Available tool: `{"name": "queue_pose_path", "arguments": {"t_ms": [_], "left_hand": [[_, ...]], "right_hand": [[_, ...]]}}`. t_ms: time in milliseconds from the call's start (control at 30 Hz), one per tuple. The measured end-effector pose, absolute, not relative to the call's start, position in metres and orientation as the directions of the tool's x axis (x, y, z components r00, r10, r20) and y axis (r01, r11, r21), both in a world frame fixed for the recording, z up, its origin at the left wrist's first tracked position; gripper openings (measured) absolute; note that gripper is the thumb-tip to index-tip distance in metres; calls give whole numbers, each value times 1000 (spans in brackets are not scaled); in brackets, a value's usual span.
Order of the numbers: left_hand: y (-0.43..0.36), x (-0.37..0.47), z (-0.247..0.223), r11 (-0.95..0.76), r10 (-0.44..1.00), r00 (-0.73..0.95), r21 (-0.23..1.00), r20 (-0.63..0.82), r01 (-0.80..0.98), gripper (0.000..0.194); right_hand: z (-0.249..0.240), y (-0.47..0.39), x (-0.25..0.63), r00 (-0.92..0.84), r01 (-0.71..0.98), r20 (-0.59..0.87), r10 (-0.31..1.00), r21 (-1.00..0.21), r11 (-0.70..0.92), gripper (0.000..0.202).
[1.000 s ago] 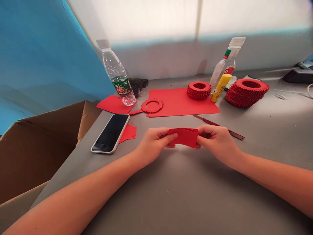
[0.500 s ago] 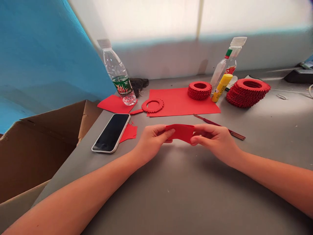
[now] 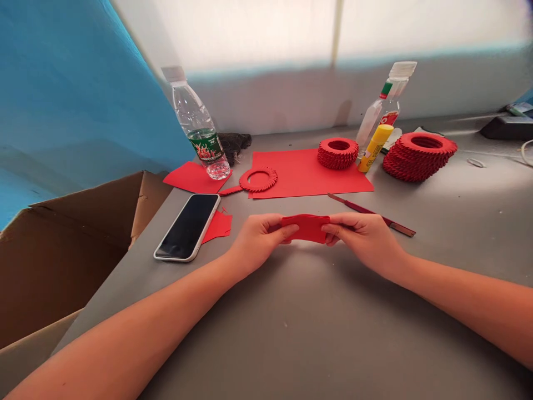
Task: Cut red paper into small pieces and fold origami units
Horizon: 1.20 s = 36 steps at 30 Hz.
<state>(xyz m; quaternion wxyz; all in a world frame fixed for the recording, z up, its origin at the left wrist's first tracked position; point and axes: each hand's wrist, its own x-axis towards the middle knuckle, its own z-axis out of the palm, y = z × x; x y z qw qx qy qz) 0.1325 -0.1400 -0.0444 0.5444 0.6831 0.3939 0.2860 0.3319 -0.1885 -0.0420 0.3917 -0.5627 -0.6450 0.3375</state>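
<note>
A small folded piece of red paper point(image 3: 307, 228), in layers, is held above the grey table, bowed slightly upward in the middle. My left hand point(image 3: 263, 240) pinches its left end, thumb on the near face. At the right end my right hand point(image 3: 361, 238) is closed on it too, thumb in front and fingers behind. Beyond the right hand lies a slim knife point(image 3: 372, 214) with a dark red handle. A flat ring of folded red paper point(image 3: 259, 179) rests behind the left hand, partly on a large red sheet point(image 3: 287, 166).
A phone point(image 3: 188, 228) lies on red scraps point(image 3: 218, 224) at left, near a water bottle point(image 3: 204, 136). Behind stand two stacks of red paper rings point(image 3: 338, 154) point(image 3: 418, 158), a yellow glue stick point(image 3: 375, 149) and a glass bottle point(image 3: 393, 105). A cardboard box point(image 3: 83, 222) adjoins the table's left edge.
My right thumb has come down onto the paper's right end, and the right fingers have closed on it. The paper now looks flatter. The left hand keeps its pinch.
</note>
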Motion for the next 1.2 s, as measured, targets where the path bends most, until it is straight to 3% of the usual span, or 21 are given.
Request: {"name": "queue_pose_path", "arguments": {"t_ms": [267,467,633,967,1200], "left_hand": [[-136,128,-50,-395,841,508,854,187,339,21],[-135,126,-55,-571,764,577,718,288,397,19],[-135,127,-54,-571,767,578,708,279,416,19],[-136,130,-57,-515,751,646,732,135,446,20],[-133,129,-57,-475,770,625,770,130,426,26]], "right_hand": [[-50,-184,338,-182,584,225,957,-758,289,19],[-58,-179,344,-302,725,362,882,-514,459,21],[-61,-178,346,-381,740,434,817,-387,550,23],[-57,-178,345,-421,718,418,805,-390,577,21],[-61,-177,347,-431,705,461,775,-364,609,19]]}}
